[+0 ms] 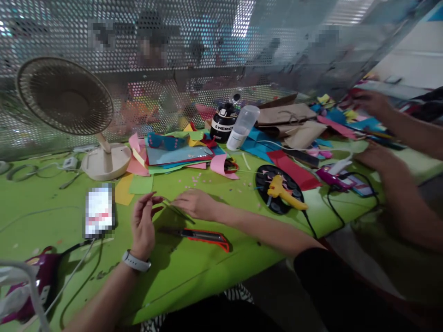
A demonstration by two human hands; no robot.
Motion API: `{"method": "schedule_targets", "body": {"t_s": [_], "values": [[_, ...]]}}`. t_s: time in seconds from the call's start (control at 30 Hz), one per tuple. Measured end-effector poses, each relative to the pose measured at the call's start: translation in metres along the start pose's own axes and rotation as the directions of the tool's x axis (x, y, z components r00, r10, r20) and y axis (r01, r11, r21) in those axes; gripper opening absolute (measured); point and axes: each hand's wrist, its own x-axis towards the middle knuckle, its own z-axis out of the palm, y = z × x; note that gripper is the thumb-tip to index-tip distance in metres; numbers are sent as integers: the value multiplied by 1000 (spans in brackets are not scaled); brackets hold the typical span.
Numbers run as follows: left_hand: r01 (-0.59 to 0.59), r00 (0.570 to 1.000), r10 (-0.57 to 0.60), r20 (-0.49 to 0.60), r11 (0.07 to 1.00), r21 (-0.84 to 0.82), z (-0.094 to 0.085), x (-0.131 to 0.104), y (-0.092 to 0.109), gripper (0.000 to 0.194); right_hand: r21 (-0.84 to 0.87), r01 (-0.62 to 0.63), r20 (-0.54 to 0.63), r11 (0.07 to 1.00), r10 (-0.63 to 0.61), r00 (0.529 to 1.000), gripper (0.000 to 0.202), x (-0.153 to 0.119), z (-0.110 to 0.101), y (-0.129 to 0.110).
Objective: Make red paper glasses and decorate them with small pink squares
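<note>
A thin green strip [182,214] slants down to the right, just above the green table. Its upper end meets the fingertips of my left hand [144,223], which are curled in a pinch. My right hand [196,204] closes on the same strip from the right, fingers pressed together, partly covering it. Directly below both hands lies a utility knife [206,236] with an orange-edged handle, its blade side pointing left. Neither hand touches the knife.
A fan [104,161] and a phone [99,210] stand to the left. Colored paper [176,156], a black jar [223,124] and a clear bottle [242,129] are behind. A yellow glue gun [285,193] rests on a black tray [261,177]. Another person's hands [375,157] work at right.
</note>
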Motion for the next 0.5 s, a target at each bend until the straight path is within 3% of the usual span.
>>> {"method": "schedule_targets", "body": {"t_s": [0.1,0.2,0.33,0.5], "values": [[21,1000,-21,15,1000,-1,1,-2,0,23,-8,-30,-30,1000,30,999,24,0,-6,12],[37,999,-37,21,999,4,2,-3,1,25,-45,-172,-1,984,172,985,25,12,-16,35],[49,998,-50,25,999,20,2,-4,3,27,-134,-422,75,897,434,898,26,42,-24,70],[64,997,-65,34,998,29,3,-5,4,25,-177,-463,146,869,488,860,28,74,-10,88]]}}
